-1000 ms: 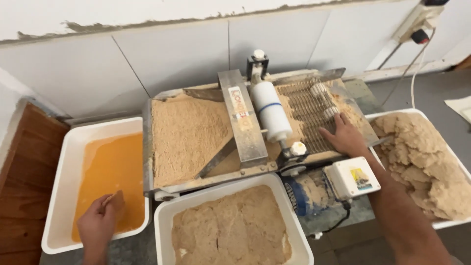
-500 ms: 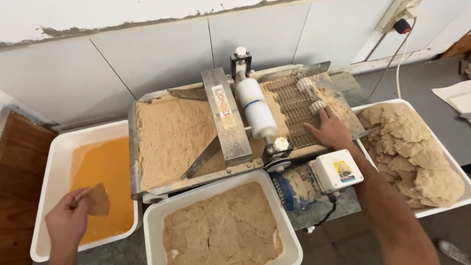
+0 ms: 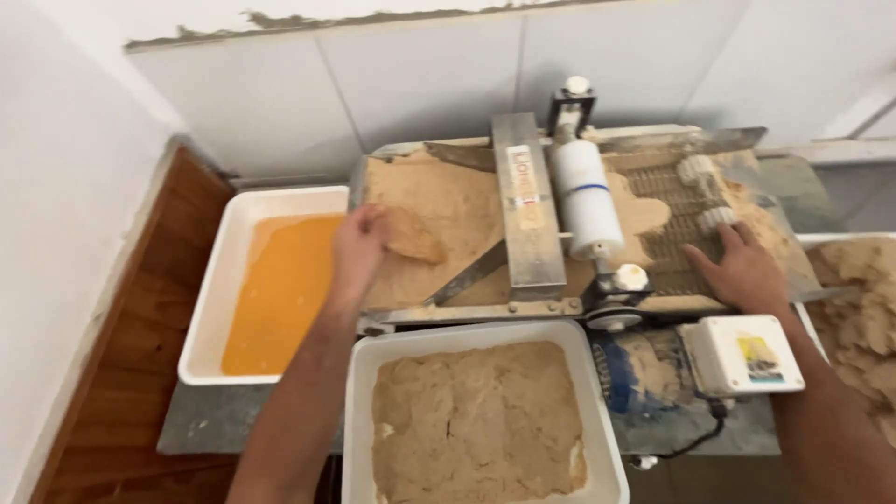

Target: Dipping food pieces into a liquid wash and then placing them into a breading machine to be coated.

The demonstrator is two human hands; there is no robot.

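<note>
The left hand [image 3: 357,250] had its fingers closed around a flat, crumb-dusted cutlet [image 3: 413,234], pinching the piece by its near-left edge over the crumb bed [image 3: 457,201] of the breading machine [image 3: 532,219]. From that grip the cutlet stretched away to the right and slightly forward, its long axis pointing toward the white roller [image 3: 585,198], and it looked to be touching or just above the crumbs; which of the two could not be told. The tray of orange batter [image 3: 280,289] lay just left of the grip, the tray of breaded pieces [image 3: 476,425] below it. The right hand [image 3: 742,271] rested open and flat, holding nothing, on the wire belt [image 3: 677,219], well apart beyond the roller.
</note>
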